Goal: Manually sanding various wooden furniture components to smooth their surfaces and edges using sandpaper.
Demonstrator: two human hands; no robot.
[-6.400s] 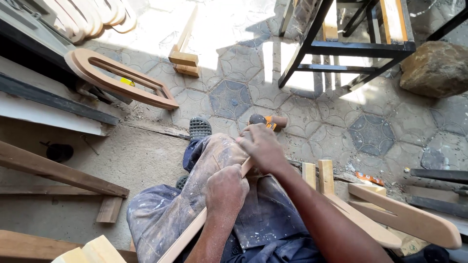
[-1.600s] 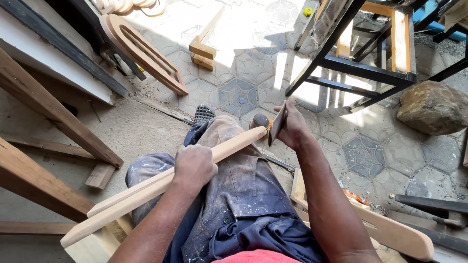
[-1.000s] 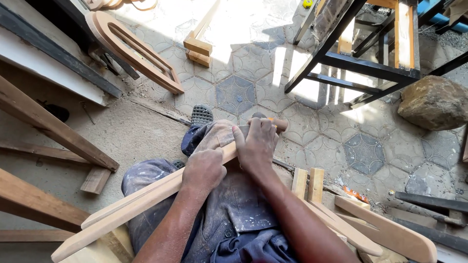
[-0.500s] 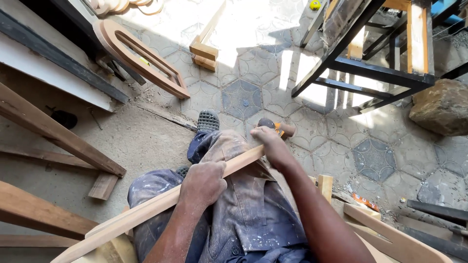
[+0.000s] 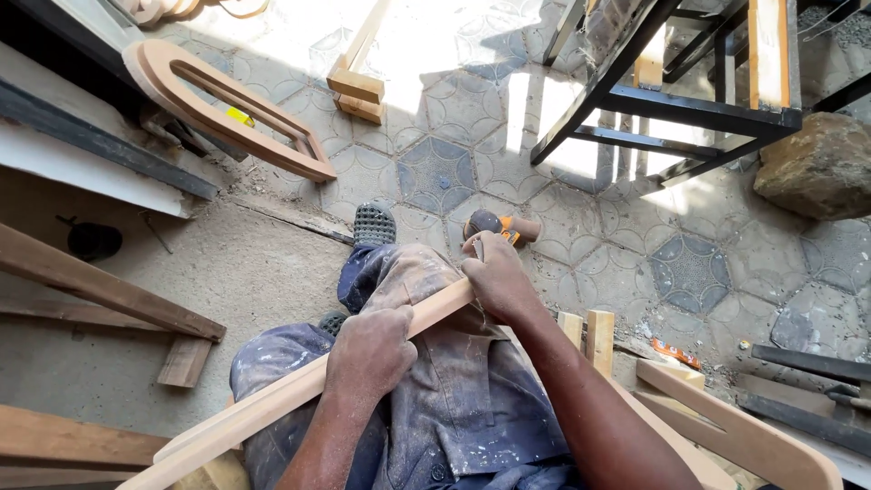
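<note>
A long curved wooden piece point(image 5: 272, 404) lies across my lap, its rounded end over my knee. My left hand point(image 5: 370, 352) grips it near the middle. My right hand point(image 5: 494, 277) is closed at the end of the piece, pressing a thin flat metal scraper point(image 5: 477, 248) against the wood; only the blade's tip shows above my fingers. My dusty blue trousers point(image 5: 454, 399) are under the piece.
A hammer with an orange band point(image 5: 501, 225) lies on the patterned tiles just beyond my right hand. An arched wooden frame point(image 5: 218, 109) leans at upper left. A black metal frame point(image 5: 671, 82) and a rock point(image 5: 817, 163) stand at upper right. More curved wooden pieces point(image 5: 726, 426) lie at lower right.
My right hand has drawn back along the end of the wooden piece toward me and sits a little higher on it. My left hand keeps its grip. The view shifted slightly.
</note>
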